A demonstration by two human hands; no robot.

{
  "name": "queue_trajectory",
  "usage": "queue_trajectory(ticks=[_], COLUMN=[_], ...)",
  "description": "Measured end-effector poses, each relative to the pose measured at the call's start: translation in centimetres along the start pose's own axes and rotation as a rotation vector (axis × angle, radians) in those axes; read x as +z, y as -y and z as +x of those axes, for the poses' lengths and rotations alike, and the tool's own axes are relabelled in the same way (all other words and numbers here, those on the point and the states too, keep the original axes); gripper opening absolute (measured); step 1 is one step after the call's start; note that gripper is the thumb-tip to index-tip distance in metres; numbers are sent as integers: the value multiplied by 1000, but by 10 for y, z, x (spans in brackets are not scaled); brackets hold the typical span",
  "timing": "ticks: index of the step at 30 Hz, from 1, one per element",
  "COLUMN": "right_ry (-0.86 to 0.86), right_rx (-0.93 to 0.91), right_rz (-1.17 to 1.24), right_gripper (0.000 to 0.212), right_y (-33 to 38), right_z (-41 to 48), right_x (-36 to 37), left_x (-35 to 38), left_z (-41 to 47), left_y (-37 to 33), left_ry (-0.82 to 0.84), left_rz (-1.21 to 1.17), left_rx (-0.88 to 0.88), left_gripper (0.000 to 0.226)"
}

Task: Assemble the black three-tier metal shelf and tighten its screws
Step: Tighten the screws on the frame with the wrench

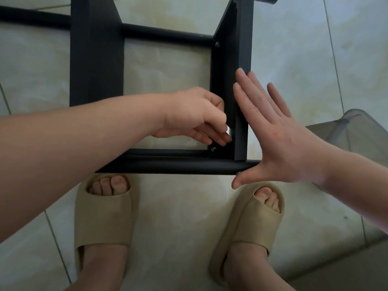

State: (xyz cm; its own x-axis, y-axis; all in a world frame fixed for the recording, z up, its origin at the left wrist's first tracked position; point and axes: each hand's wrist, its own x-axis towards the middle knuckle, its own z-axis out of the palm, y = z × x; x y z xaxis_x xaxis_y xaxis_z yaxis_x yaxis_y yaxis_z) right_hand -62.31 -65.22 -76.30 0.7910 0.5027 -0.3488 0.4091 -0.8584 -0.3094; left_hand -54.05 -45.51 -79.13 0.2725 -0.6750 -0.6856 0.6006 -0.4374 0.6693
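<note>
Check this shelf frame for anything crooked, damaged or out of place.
Nothing stands out. The side panel meets the front tube squarely, and the upper screw and lower screw sit in their holes. The left hand pinches a small shiny piece there; the right hand presses flat on the panel.

One black shelf [95,59], two screws [217,44] [213,148], one silver tool [228,130], two hands [195,114] [279,139], two slippers [105,217] [249,223], one translucent object [357,131].
</note>
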Motion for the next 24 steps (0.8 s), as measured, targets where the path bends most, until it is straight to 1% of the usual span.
queue_trajectory(ticks=[5, 7, 12, 16, 24], right_ry=[-21, -23, -35, -34, -39], right_rx=[-2, -1, 0, 3, 4], right_rz=[23, 29, 36, 46, 60], right_gripper=[144, 145, 145, 145, 145], right_y=[1, 0, 0, 0, 2], right_z=[0, 0, 1, 1, 2], right_x=[2, 2, 4, 5, 4], left_x=[3, 4, 3, 3, 2], left_z=[0, -1, 0, 1, 1], left_y=[4, 6, 9, 7, 6], left_ry=[-14, -25, -110, -126, -198], left_rz=[-147, -168, -54, 70, 43], left_rx=[10, 10, 19, -20, -35], left_gripper=[22, 19, 12, 5, 4])
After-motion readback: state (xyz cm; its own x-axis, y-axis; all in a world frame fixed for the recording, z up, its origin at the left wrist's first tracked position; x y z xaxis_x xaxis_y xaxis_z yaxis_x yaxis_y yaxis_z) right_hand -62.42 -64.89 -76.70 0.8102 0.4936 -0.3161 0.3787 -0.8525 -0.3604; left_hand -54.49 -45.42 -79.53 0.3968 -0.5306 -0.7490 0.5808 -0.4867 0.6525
